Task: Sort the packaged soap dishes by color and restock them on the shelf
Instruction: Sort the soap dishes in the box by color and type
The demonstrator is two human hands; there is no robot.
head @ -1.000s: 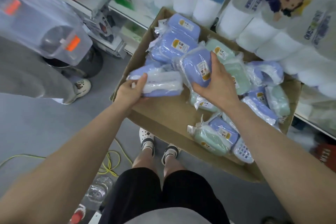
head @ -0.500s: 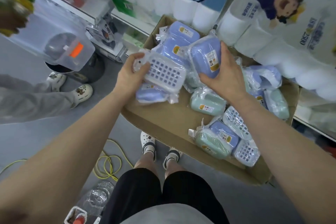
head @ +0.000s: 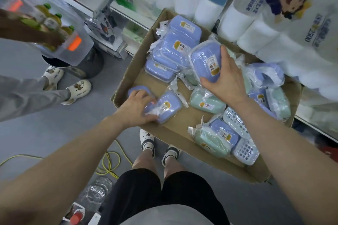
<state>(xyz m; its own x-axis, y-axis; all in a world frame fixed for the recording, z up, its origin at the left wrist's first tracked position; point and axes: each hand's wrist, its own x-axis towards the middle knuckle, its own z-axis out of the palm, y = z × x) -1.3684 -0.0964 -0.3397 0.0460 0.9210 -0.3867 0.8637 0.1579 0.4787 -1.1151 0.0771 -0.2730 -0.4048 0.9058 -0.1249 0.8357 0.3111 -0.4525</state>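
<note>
Blue and mint-green packaged soap dishes lie loose in an open cardboard box. The left hand rests at the box's near-left corner, fingers curled on the plastic wrap of a blue soap dish lying on the box floor. The right hand grips a second blue dish lifted above the pile, thumb under it and fingers over its far edge. A stack of blue dishes fills the far-left corner; a green dish lies below the right hand.
</note>
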